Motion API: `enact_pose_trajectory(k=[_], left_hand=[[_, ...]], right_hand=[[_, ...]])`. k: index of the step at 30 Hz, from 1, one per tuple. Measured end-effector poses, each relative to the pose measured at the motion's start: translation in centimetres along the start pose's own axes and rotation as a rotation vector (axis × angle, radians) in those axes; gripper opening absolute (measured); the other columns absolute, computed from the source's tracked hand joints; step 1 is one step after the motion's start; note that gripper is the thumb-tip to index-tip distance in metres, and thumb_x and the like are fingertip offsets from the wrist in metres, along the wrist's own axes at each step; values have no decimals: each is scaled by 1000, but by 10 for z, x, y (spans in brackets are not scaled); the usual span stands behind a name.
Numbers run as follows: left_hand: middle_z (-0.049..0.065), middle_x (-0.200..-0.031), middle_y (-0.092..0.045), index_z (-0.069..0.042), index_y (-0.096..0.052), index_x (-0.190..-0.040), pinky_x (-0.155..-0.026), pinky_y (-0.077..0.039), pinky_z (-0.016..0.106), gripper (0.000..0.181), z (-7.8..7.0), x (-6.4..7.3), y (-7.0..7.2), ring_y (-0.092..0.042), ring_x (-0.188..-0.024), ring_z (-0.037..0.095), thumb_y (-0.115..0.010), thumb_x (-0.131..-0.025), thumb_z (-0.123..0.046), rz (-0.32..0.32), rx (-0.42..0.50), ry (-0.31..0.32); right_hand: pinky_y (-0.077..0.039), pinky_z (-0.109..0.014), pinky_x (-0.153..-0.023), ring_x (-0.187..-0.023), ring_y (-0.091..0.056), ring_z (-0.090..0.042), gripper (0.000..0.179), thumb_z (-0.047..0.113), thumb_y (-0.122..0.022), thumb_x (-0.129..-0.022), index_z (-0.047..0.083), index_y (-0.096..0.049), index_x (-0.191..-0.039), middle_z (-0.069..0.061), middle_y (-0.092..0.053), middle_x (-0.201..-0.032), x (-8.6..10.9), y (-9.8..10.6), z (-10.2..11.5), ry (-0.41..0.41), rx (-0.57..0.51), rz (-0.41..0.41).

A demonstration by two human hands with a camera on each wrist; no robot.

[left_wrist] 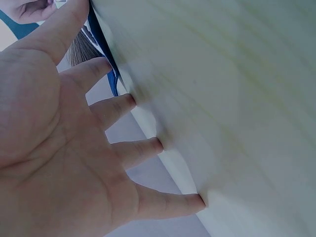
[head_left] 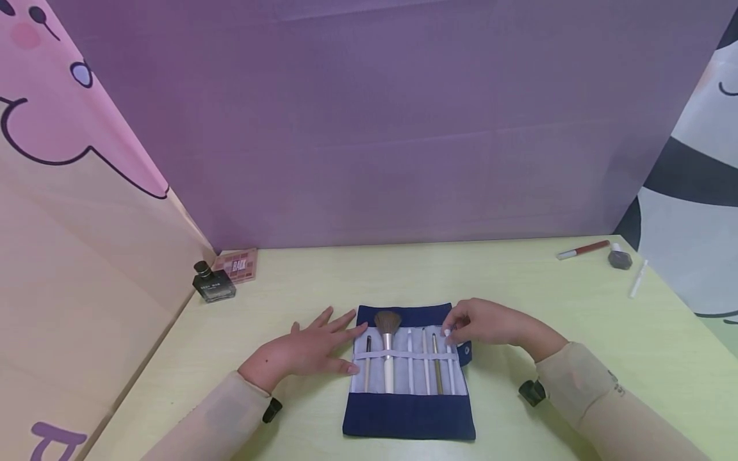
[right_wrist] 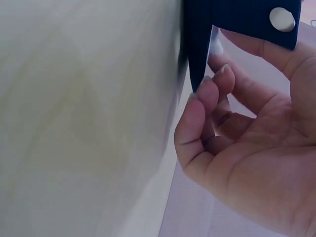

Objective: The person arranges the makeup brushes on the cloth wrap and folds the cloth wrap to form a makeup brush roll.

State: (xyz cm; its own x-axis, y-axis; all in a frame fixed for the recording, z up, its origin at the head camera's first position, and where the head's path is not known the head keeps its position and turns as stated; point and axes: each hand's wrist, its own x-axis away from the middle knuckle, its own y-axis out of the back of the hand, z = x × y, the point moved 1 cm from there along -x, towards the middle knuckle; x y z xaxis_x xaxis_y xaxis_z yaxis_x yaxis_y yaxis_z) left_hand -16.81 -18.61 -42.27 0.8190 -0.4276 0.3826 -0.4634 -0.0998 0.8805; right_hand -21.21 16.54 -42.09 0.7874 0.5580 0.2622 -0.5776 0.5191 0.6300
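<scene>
A navy brush roll [head_left: 409, 416] lies unfolded on the table, its pale inside facing up. Several slim makeup tools stand side by side under its elastic band, along with a fluffy makeup brush [head_left: 388, 320] with a white handle. My right hand [head_left: 484, 320] pinches the top end of a slim white stick [head_left: 451, 371] in the rightmost slot. In the right wrist view, the roll's snap tab [right_wrist: 256, 22] juts out over that hand. My left hand [head_left: 311, 349] spreads its fingers at the roll's left edge; in the left wrist view its fingertips [left_wrist: 159, 144] touch the tabletop.
At the back left stand a dark perfume bottle [head_left: 218, 288] and a pink palette [head_left: 245, 266]. A red-and-clear tube [head_left: 585, 248], a small dark bottle [head_left: 619, 259] with a white cap and a thin white stick [head_left: 638, 278] lie far right. A purple curtain [head_left: 392, 128] hangs behind the table.
</scene>
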Motion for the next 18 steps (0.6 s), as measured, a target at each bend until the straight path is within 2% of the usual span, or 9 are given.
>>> enact_pose_trajectory(k=[5, 12, 15, 18], left_hand=[[-5, -183, -12, -45, -30, -167, -115, -13, 93, 83, 1, -1, 0, -5, -170, 44, -63, -96, -71, -3, -1, 0], [-4, -183, -16, -45, -35, -166, -115, -17, 92, 82, 2, -4, -1, -9, -169, 43, -66, -94, -70, -29, -18, 0], [-3, -183, -16, -41, -40, -165, -117, -20, 90, 82, 1, -5, -1, -10, -169, 42, -69, -93, -69, -65, -62, -34], [-2, -183, -14, -36, -42, -165, -120, -22, 87, 85, 1, -7, 2, -9, -170, 41, -72, -92, -67, -96, -129, -105]], right_hand=[[-52, -33, -84, -99, -60, -17, 16, 23, -72, -100, 15, -82, -110, -3, -70, -110, 1, 2, 0, 11, 67, 9], [-54, -35, -87, -101, -63, -17, 21, 28, -64, -106, 18, -78, -118, 1, -75, -114, -1, 4, -2, -8, 68, -31], [-53, -35, -88, -103, -62, -18, 22, 31, -64, -106, 17, -76, -120, 0, -74, -115, 0, 5, -2, -12, 47, -39], [-53, -35, -88, -103, -62, -19, 23, 32, -65, -107, 16, -75, -120, -1, -73, -115, 2, 6, -1, -2, 24, -43]])
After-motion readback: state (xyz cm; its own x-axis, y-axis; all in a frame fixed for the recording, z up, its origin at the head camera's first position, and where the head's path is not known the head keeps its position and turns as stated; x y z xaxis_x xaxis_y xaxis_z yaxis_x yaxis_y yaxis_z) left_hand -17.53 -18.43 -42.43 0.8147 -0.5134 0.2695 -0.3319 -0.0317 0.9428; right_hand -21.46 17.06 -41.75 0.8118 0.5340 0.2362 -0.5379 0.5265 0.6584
